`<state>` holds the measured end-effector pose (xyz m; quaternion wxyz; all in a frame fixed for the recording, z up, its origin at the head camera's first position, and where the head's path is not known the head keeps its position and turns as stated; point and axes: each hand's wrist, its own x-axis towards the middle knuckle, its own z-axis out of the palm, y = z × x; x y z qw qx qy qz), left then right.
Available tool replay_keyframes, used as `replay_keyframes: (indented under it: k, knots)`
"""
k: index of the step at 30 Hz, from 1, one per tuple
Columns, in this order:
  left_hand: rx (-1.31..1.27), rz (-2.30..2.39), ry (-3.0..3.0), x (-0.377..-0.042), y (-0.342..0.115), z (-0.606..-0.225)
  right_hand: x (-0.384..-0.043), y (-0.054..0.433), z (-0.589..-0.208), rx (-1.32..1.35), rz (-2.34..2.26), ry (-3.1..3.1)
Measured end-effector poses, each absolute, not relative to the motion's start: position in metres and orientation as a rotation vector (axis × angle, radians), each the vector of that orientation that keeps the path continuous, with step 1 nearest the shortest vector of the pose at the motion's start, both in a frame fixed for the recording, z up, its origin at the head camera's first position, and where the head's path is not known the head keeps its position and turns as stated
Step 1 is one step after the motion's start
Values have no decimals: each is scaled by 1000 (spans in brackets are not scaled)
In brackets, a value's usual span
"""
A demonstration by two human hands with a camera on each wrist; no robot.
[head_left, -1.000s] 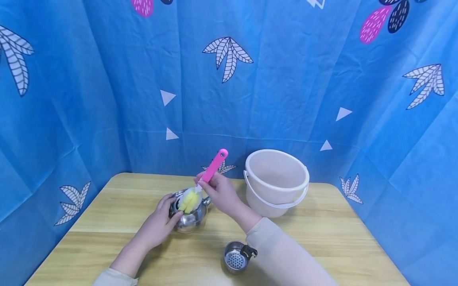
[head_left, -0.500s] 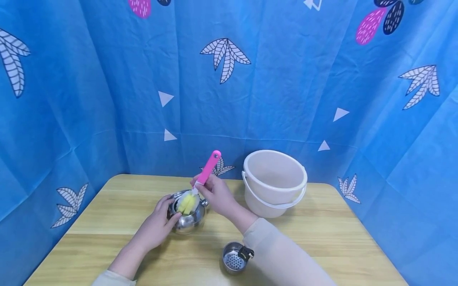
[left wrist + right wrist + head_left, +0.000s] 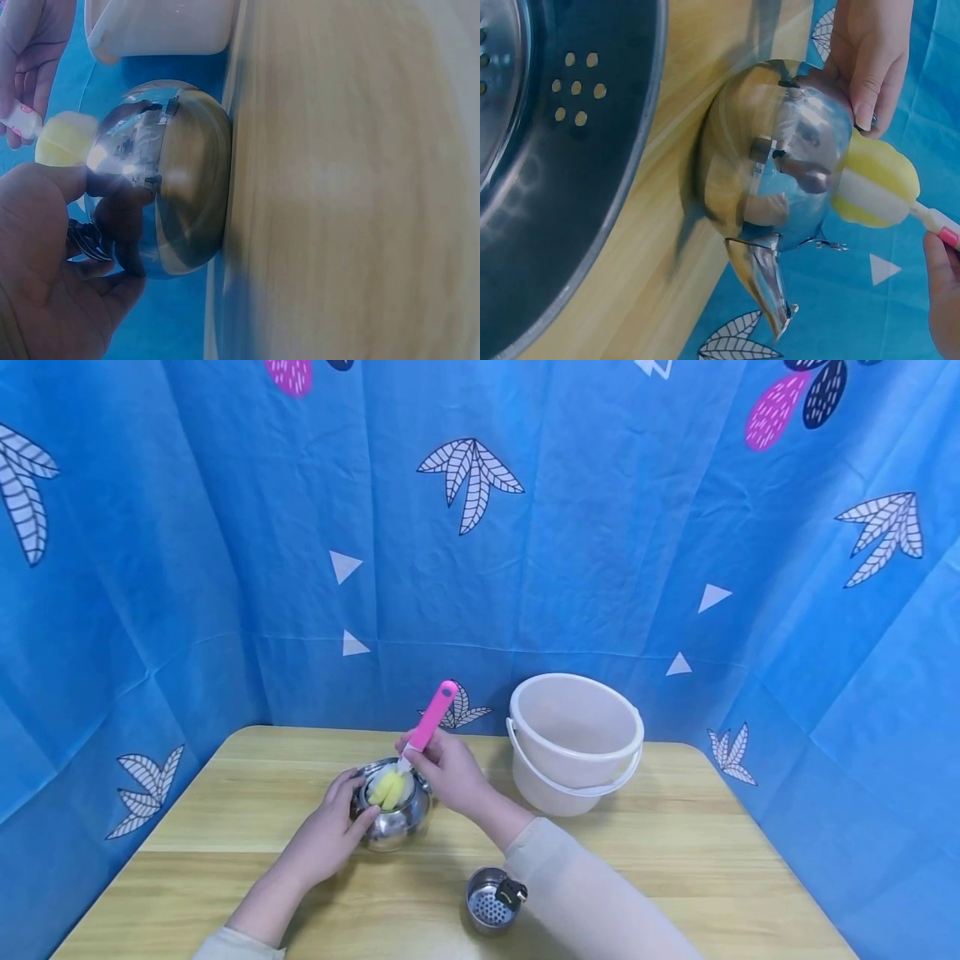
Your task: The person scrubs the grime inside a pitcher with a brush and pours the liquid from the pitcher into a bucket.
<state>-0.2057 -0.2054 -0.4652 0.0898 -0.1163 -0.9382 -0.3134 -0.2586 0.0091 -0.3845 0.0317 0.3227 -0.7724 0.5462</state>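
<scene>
A shiny stainless steel teapot (image 3: 392, 827) stands upright on the table, its spout (image 3: 761, 277) showing in the right wrist view. My left hand (image 3: 330, 835) holds it at the left of its mouth, thumb on the near rim; the left wrist view shows the fingers curled against the pot (image 3: 187, 180). My right hand (image 3: 448, 770) pinches a sponge brush by the white neck below its pink handle (image 3: 433, 717). The yellow and white sponge head (image 3: 390, 789) sits partly inside the pot's mouth, its lower end hidden. The brush tilts up to the right.
A small metal strainer cup (image 3: 489, 902) with a perforated bottom and a black piece at its rim stands near the right forearm. A white bucket (image 3: 577, 777) with its handle down stands at the back right. A blue patterned curtain (image 3: 480, 577) surrounds the wooden table (image 3: 675, 860).
My right hand has moved slightly left and down, pushing the sponge head lower into the teapot's mouth. The left hand keeps its hold and the teapot stays in place.
</scene>
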Motion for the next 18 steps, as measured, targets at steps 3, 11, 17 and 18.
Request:
replay_keyframes:
  k: [3, 11, 17, 18]
  knots:
    - [-347, -933, -2790, -205, -205, -464, -259, 8, -386, 985, 1665, -2397]
    - [-345, -944, -2787, -204, -205, -463, -258, 4, -389, 965, 1629, -2430]
    - [-341, -954, -2788, -205, -206, -465, -258, 3, -389, 949, 1651, -2438]
    - [-341, -957, -2785, -206, -207, -465, -258, 3, -389, 948, 1649, -2442]
